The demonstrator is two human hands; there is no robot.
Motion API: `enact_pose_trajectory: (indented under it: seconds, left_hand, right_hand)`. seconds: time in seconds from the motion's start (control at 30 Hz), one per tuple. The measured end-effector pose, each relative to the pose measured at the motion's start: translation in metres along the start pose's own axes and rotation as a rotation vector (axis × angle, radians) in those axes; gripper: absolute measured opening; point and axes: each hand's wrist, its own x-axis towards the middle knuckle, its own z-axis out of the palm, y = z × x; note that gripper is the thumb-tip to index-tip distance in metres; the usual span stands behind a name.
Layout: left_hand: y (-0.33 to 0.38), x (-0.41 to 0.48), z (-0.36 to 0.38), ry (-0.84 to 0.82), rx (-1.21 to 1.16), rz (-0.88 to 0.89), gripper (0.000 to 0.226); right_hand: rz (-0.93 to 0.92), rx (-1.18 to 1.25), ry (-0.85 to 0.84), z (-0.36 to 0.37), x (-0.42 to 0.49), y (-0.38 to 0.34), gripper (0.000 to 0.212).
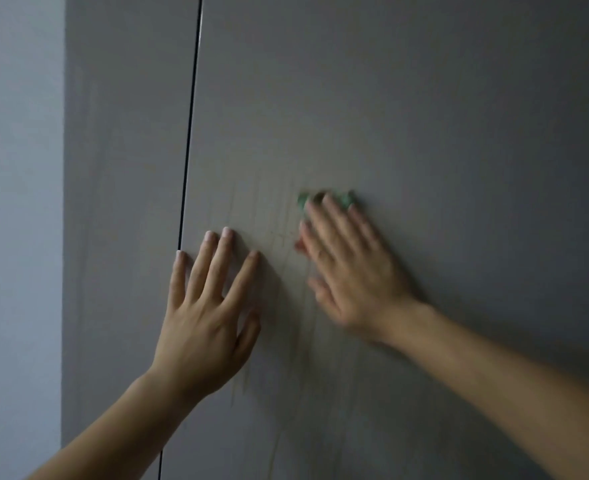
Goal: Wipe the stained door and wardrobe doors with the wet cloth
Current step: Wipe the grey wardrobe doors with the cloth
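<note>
Under the straight fingers [334, 216] of the right hand [348, 268] lies the wet cloth [346, 199], green and pressed flat against the wide wardrobe door [424, 98]. Only two small corners of it show, at 11 and at 1 o'clock from the fingertips. The rest is hidden behind the hand, so its full shape cannot be told. This hand does not curl around the cloth: the fingers are stretched, close together, and push it onto the panel. The hand is blurred and its outline is not sharp.

What matters for the next move is how the cloth stands to the pale streaks [262, 202]. They lie at 9 o'clock from the cloth, just beside it. Their long axis is vertical: thin lines run from 12 to 6 o'clock and go on downward past the left hand. The right hand is nearer to their upper part and it has the cloth, so the next stroke probably must go toward 9 o'clock and then follow the lines down.

At 8 o'clock from the cloth, beyond the streaks, the left hand [206, 306] rests flat on the same door, fingers spread apart, holding nothing. It seems to steady the panel. Its little finger reaches the dark gap [191, 116] between this door and the narrow door [126, 133] at 9 o'clock. Farther out at 9 o'clock stands a pale wall [16, 168].
</note>
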Motion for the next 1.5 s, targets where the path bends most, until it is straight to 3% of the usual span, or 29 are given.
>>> enact_pose_trajectory:
  seconds: [0.07,0.13,0.27,0.33,0.5,0.6,0.67,0.77,0.8,0.93,1.03,1.1,1.2,1.27,1.43,1.5]
  left_hand:
    - [-0.004,-0.006,0.002,0.005,-0.006,0.024,0.070]
    - [-0.007,-0.010,0.002,0.011,-0.020,0.039,0.070]
    - [-0.014,-0.012,0.003,0.025,-0.034,0.059,0.069]
    - [-0.021,-0.015,0.005,0.029,-0.039,0.063,0.070]
    - [-0.039,-0.028,0.009,0.033,-0.059,0.038,0.071]
    - [-0.049,-0.035,0.009,0.037,-0.051,0.037,0.071]
    - [-0.053,-0.037,0.009,0.046,-0.051,0.034,0.071]
    - [-0.055,-0.039,0.012,0.050,-0.051,0.018,0.071]
    - [-0.056,-0.040,0.013,0.055,-0.055,0.013,0.072]
    - [-0.066,-0.050,0.011,0.053,-0.075,-0.031,0.074]
    - [-0.080,-0.058,0.008,0.029,-0.054,-0.074,0.074]
    - [-0.089,-0.060,0.006,0.029,-0.028,-0.097,0.073]
    - [-0.101,-0.058,0.002,0.064,-0.036,-0.166,0.075]
    - [-0.107,-0.059,0.001,0.084,-0.060,-0.200,0.076]
    - [-0.115,-0.072,0.002,0.054,-0.049,-0.157,0.077]
    - [-0.119,-0.077,0.001,0.029,-0.048,-0.149,0.080]
  right_hand:
    - [-0.179,-0.033,-0.070,0.001,-0.020,-0.004,0.075]
    - [-0.217,-0.095,-0.057,-0.003,-0.009,0.016,0.071]
    - [0.264,-0.054,0.090,-0.018,0.052,0.055,0.068]
    - [0.371,-0.012,0.115,-0.014,0.062,0.032,0.073]
    - [-0.136,-0.036,-0.094,0.012,-0.009,-0.057,0.077]
    - [-0.250,-0.087,-0.098,0.011,-0.003,-0.044,0.074]
    - [-0.112,-0.093,-0.025,0.002,0.038,-0.024,0.071]
    - [0.239,-0.035,0.055,-0.014,0.108,-0.012,0.071]
    - [0.267,-0.032,0.063,-0.013,0.116,-0.021,0.073]
    - [-0.158,-0.049,-0.090,0.010,0.055,-0.077,0.078]
    - [-0.358,-0.095,-0.137,0.012,0.032,-0.080,0.076]
    - [-0.307,-0.105,-0.080,0.007,0.069,-0.065,0.071]
    - [0.051,-0.066,0.014,-0.011,0.157,-0.047,0.068]
    - [0.136,-0.057,0.024,-0.011,0.178,-0.065,0.073]
    - [-0.357,-0.063,-0.095,0.011,0.125,-0.115,0.074]
    - [-0.381,-0.083,-0.080,0.005,0.155,-0.098,0.069]
